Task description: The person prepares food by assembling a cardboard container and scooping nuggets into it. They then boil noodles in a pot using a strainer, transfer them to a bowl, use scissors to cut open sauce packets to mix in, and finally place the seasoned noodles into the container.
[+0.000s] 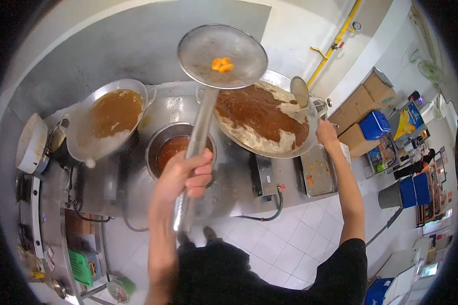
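Silvery metal fills my left hand point(182, 175): its fingers wrap the tubular handle point(202, 124) of a round mesh skimmer point(221, 47), raised beyond it with small orange pieces point(222, 65) on top. My right hand point(326, 133) curls beside a wide metal wok point(306, 145) of brown, foamy liquid point(254, 112); what it grips I cannot quite tell.

From my end I can't tell what the small orange pieces point(222, 64) are; the left hand point(184, 175) hides part of the steel pot point(158, 144), the mesh skimmer point(198, 57) some of the right wok point(275, 152)
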{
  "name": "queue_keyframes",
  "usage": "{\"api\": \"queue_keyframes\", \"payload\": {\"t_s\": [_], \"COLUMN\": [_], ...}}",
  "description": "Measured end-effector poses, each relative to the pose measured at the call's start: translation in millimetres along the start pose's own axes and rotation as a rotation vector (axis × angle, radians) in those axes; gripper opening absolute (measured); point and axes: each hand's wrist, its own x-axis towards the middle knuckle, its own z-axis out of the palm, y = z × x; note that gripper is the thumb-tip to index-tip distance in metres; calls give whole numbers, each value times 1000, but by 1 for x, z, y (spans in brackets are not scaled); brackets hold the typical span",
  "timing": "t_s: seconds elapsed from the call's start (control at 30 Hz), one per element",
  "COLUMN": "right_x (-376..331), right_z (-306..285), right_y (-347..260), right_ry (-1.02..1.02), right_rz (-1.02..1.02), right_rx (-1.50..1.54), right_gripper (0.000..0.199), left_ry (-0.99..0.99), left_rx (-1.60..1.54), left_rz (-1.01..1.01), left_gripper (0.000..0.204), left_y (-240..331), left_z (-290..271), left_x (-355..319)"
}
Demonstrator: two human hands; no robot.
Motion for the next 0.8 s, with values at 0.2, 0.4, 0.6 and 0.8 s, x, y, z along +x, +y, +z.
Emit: {"api": "queue_keyframes", "payload": {"t_s": [0.2,0.4,0.6,0.8], "right_x": [64,63,31,-35], "right_z": [68,31,12,-26], "right_y": [20,-105,-95,-36], "right_ry": [-143,-440,-434,-346], "right_rz": [-313,293,319,167], "right_rx": [297,1304,1516,1272], "right_gripper": [28,19,22,27], "left_ry": [-73,15,2,-23], "left_rx": [54,163,142,27], "left_rz": [-60,-28,-16,-36], "left_gripper": [16,16,14,11], "left_y": [-29,-33,-27,-22], "left_z": [30,36,34,27], "left_x": [43,50,56,66]}}
